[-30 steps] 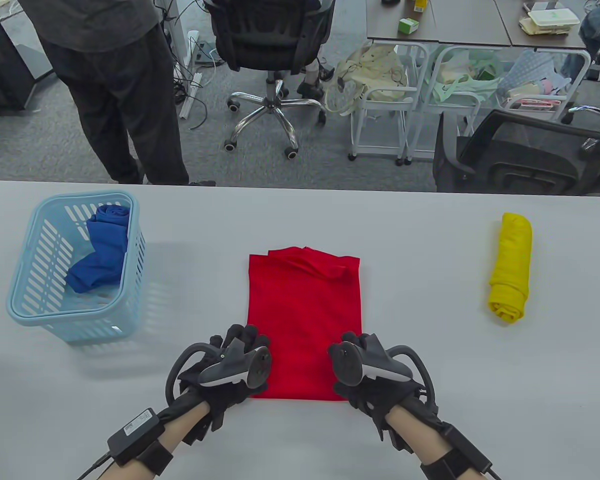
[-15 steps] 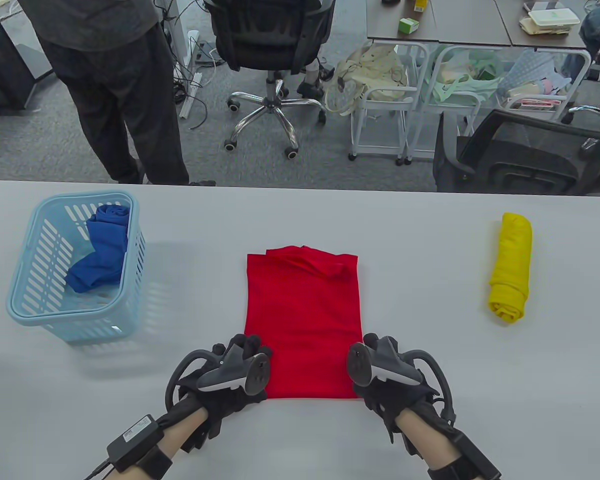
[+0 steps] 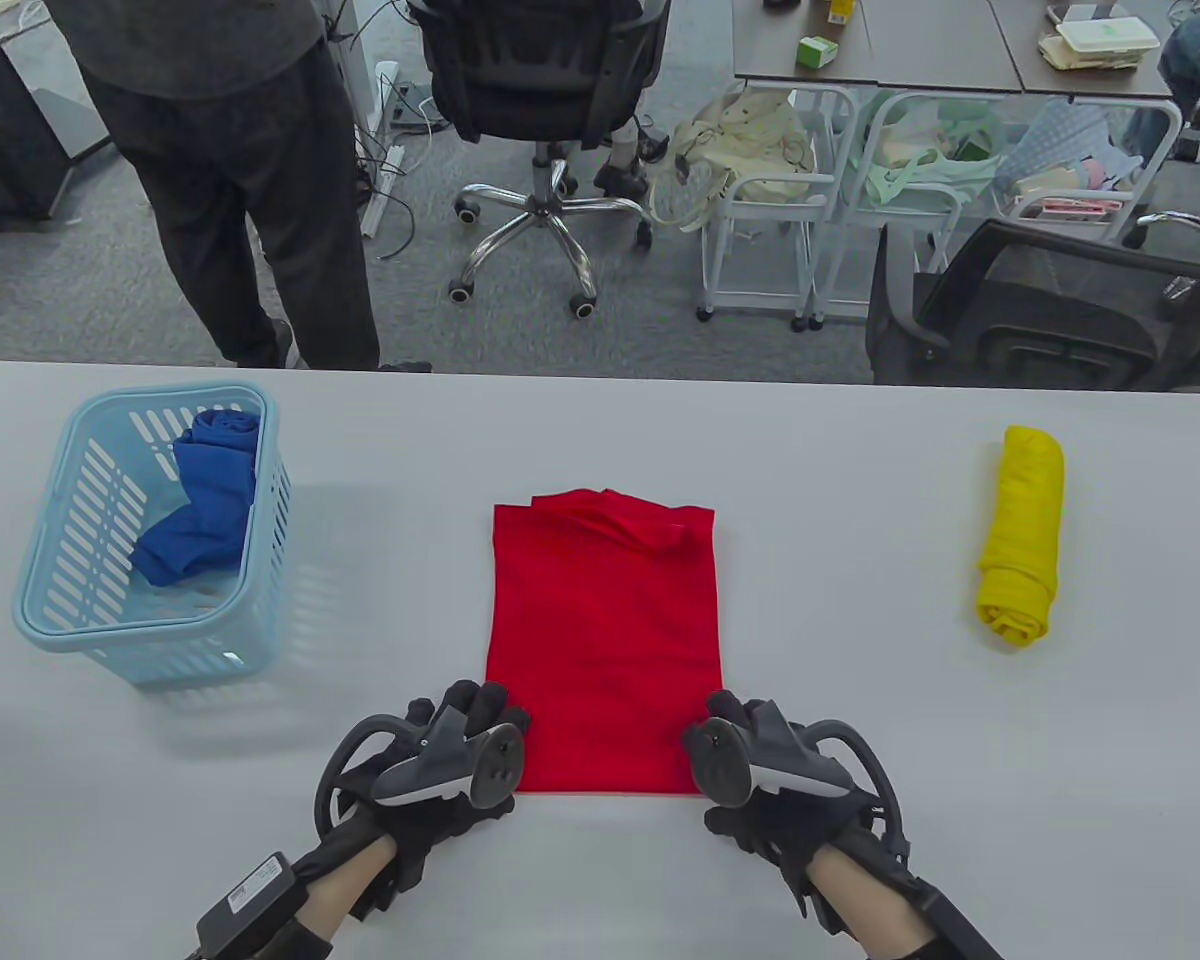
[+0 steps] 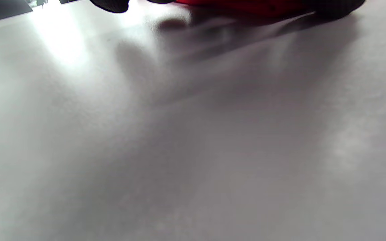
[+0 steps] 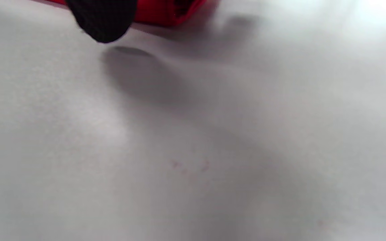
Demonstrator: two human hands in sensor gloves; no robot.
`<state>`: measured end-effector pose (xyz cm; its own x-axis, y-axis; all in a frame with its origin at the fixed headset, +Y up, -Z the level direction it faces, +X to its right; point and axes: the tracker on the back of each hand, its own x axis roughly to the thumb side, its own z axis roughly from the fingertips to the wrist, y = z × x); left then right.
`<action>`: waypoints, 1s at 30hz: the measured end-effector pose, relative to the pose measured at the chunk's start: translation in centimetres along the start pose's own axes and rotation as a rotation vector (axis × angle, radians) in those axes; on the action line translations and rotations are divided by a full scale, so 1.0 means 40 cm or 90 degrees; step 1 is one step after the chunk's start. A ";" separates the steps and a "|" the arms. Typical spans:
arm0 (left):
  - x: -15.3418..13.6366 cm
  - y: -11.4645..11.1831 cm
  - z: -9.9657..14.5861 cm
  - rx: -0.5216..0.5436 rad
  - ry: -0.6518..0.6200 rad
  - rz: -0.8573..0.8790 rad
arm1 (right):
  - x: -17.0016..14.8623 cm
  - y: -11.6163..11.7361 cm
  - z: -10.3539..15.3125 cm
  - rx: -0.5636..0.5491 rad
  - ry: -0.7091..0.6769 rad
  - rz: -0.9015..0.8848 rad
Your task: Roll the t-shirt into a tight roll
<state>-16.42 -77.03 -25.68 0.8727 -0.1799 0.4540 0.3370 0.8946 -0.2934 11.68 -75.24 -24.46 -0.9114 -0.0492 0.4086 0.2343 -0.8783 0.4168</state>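
Table view shows the wide pale grey counter (image 3: 860,700) carrying everything. On it, near the middle and toward its near edge, lies the red cotton t-shirt (image 3: 605,640), folded into a flat, narrow rectangle with the collar end toward the far edge and the hem end closest to the person. No turn of a roll shows in it yet: the cloth lies flat along its whole length, so I judge the folding done and the rolling itself not yet begun.

Toward the counter's left edge stands a light blue slotted plastic basket (image 3: 35,610) with a blue garment (image 3: 205,500) bundled inside. Toward the right edge lies a yellow rolled garment (image 3: 1022,535), a fair picture of what the red one should become.

At the hem's left corner sits the left hand (image 3: 460,745), at its right corner the right hand (image 3: 760,775). Trackers hide most of the fingers, so whether either hand pinches the cloth or only rests at its edge I cannot tell; the wrist views show only dark fingertips beside red fabric.

What is left, as I read it: lift the hem, turn it over and roll tightly toward the collar.
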 end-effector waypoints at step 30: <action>-0.062 0.039 -0.001 0.063 -0.076 0.325 | -0.058 -0.044 -0.025 -0.054 -0.039 -0.178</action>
<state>-18.05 -75.19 -27.30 0.8685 0.3314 0.3685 -0.1604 0.8916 -0.4235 13.03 -74.06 -26.95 -0.9137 0.2263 0.3377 -0.0536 -0.8905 0.4519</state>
